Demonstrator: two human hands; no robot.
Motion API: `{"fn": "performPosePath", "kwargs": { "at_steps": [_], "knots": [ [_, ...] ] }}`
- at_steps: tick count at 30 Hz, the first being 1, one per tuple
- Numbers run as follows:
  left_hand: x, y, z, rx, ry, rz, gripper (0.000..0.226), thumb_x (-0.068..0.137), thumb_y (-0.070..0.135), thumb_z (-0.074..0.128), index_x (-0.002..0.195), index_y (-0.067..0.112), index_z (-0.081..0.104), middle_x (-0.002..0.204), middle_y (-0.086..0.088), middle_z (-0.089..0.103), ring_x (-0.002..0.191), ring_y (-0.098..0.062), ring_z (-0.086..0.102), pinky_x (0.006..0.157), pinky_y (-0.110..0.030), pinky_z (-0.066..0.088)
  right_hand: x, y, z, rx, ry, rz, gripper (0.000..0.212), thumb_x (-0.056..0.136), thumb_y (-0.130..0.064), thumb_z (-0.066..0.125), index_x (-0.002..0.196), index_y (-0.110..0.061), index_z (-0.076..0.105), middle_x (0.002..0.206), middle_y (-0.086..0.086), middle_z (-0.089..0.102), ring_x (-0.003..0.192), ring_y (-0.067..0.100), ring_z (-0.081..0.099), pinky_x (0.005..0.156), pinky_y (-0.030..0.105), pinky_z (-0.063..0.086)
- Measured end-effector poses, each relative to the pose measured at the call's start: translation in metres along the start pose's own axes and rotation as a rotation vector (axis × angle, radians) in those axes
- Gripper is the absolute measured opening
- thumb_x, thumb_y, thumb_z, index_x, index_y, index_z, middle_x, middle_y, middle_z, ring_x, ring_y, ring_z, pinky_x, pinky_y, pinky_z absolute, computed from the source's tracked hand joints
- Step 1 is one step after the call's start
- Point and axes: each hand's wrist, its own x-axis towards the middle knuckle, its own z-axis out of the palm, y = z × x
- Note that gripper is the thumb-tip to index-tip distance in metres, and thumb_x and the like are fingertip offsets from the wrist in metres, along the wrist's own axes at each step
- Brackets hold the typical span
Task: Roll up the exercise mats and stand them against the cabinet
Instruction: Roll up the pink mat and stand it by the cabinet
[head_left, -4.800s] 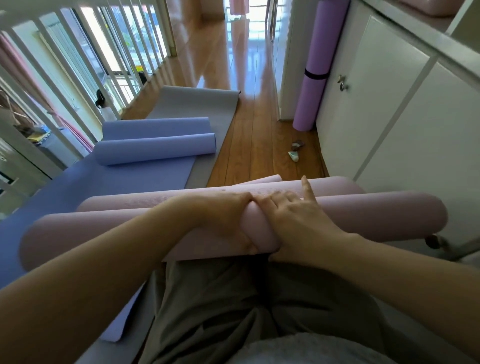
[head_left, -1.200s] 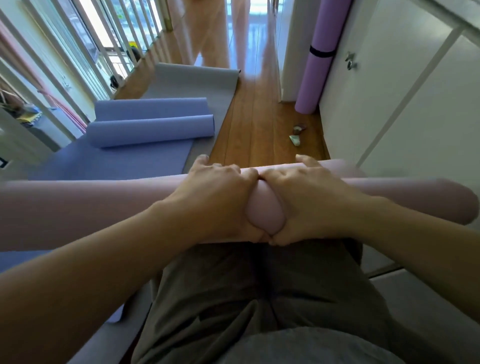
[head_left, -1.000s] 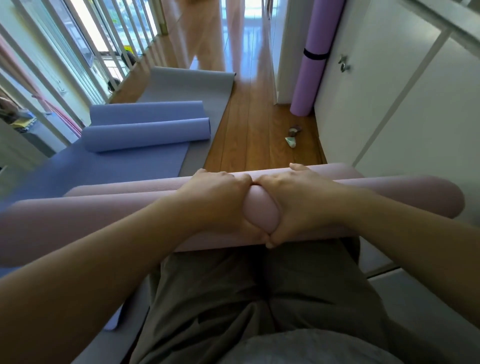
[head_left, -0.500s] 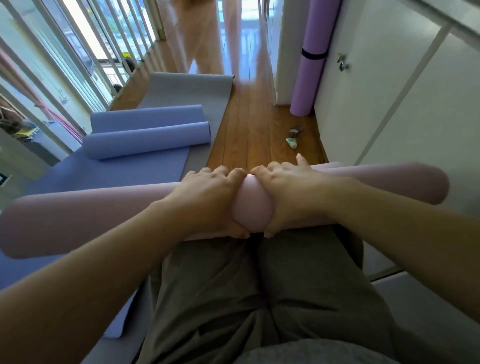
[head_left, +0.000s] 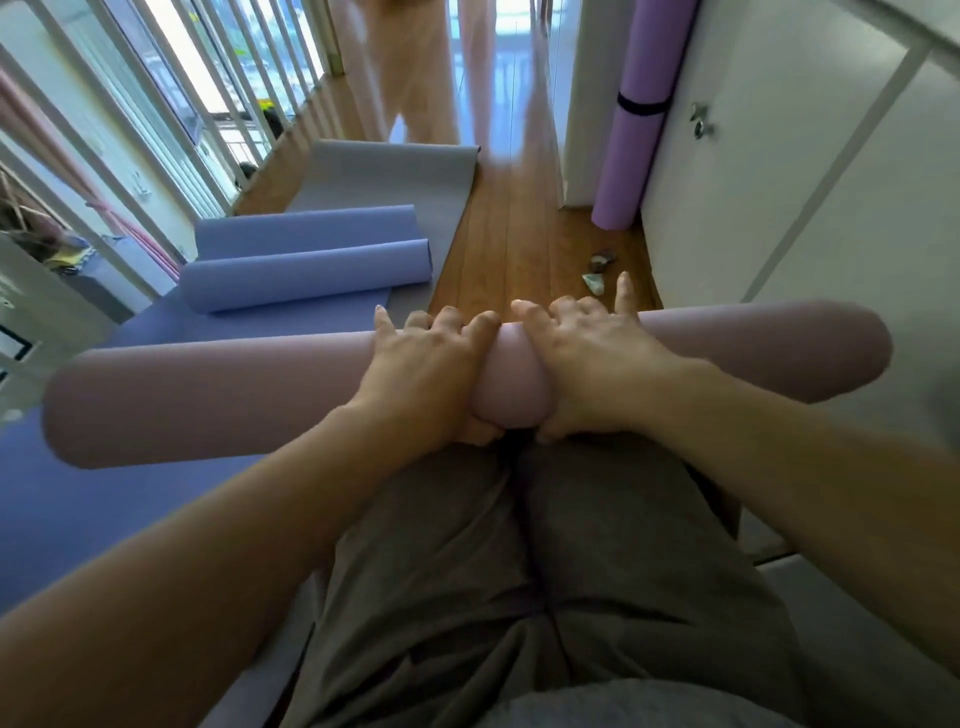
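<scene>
A rolled pink mat (head_left: 208, 395) lies crosswise in front of my knees. My left hand (head_left: 431, 374) and my right hand (head_left: 587, 364) grip its middle side by side, thumbs underneath and fingers over the top. A blue mat (head_left: 306, 278), partly rolled, lies on the floor beyond on the left, on top of a flat grey mat (head_left: 384, 171). A purple rolled mat (head_left: 634, 130) with a black strap stands upright against the white cabinet (head_left: 779, 171) at the right.
White railing bars (head_left: 171, 98) run along the left side. Bare wooden floor (head_left: 519, 228) stretches ahead between the mats and the cabinet, with small scraps (head_left: 597, 273) lying on it. Another person's legs (head_left: 415, 67) stand at the far end.
The flat strip of pink mat seen beyond the roll a second ago is gone; the roll has turned forward under my hands. Another person's legs have come closer at the far end.
</scene>
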Motion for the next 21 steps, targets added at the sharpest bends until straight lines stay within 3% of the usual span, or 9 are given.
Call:
{"fn": "performPosePath", "kwargs": {
  "at_steps": [2, 5, 8, 11, 15, 21],
  "knots": [
    [0.009, -0.008, -0.008, -0.051, -0.065, 0.012, 0.105, 0.064, 0.069, 0.071, 0.146, 0.030, 0.019, 0.139, -0.005, 0.043, 0.128, -0.031, 0.041, 0.107, -0.063, 0.027, -0.005, -0.011, 0.023, -0.141, 0.184, -0.001, 0.110, 0.071, -0.054, 0.074, 0.151, -0.021, 0.007, 0.146, 0.015, 0.034, 0.135, 0.034, 0.033, 0.113, 0.062, 0.006],
    [0.015, -0.008, -0.013, -0.053, -0.123, -0.024, 0.103, 0.064, 0.068, 0.071, 0.146, 0.031, 0.020, 0.140, -0.005, 0.042, 0.131, -0.032, 0.038, 0.106, -0.067, 0.023, -0.001, -0.012, 0.034, -0.097, 0.344, 0.006, 0.099, 0.065, -0.050, 0.080, 0.146, -0.020, 0.029, 0.132, 0.015, 0.051, 0.120, 0.034, 0.050, 0.110, 0.056, 0.029],
    [0.002, 0.008, -0.001, 0.065, -0.040, -0.119, 0.098, 0.078, 0.056, 0.067, 0.149, 0.026, 0.008, 0.149, -0.009, 0.029, 0.139, -0.035, 0.026, 0.106, -0.071, 0.012, 0.006, -0.005, 0.025, -0.009, 0.285, -0.047, 0.094, 0.072, -0.051, 0.073, 0.145, -0.024, 0.020, 0.135, 0.010, 0.046, 0.122, 0.029, 0.046, 0.107, 0.046, 0.034],
    [-0.005, 0.014, 0.012, 0.129, 0.086, -0.123, 0.095, 0.081, 0.050, 0.065, 0.149, 0.025, 0.003, 0.149, -0.009, 0.026, 0.139, -0.035, 0.025, 0.108, -0.070, 0.011, 0.009, -0.003, 0.015, 0.015, 0.231, -0.071, 0.091, 0.071, -0.051, 0.073, 0.143, -0.024, 0.024, 0.131, 0.009, 0.049, 0.118, 0.029, 0.049, 0.103, 0.044, 0.039],
    [-0.011, 0.009, -0.017, 0.092, 0.058, -0.046, 0.097, 0.077, 0.053, 0.068, 0.149, 0.026, 0.009, 0.143, -0.007, 0.037, 0.132, -0.033, 0.036, 0.107, -0.069, 0.012, -0.010, -0.008, -0.013, 0.016, 0.150, -0.066, 0.090, 0.072, -0.052, 0.073, 0.143, -0.025, 0.025, 0.127, 0.006, 0.050, 0.114, 0.026, 0.051, 0.097, 0.043, 0.042],
    [-0.052, 0.027, -0.016, 0.077, -0.067, 0.043, 0.095, 0.078, 0.054, 0.067, 0.146, 0.027, 0.006, 0.146, -0.007, 0.030, 0.135, -0.032, 0.032, 0.113, -0.061, 0.016, -0.056, -0.018, -0.004, 0.067, 0.051, -0.123, 0.092, 0.069, -0.055, 0.073, 0.143, -0.029, 0.024, 0.133, 0.000, 0.047, 0.119, 0.021, 0.047, 0.104, 0.040, 0.039]
  ]
}}
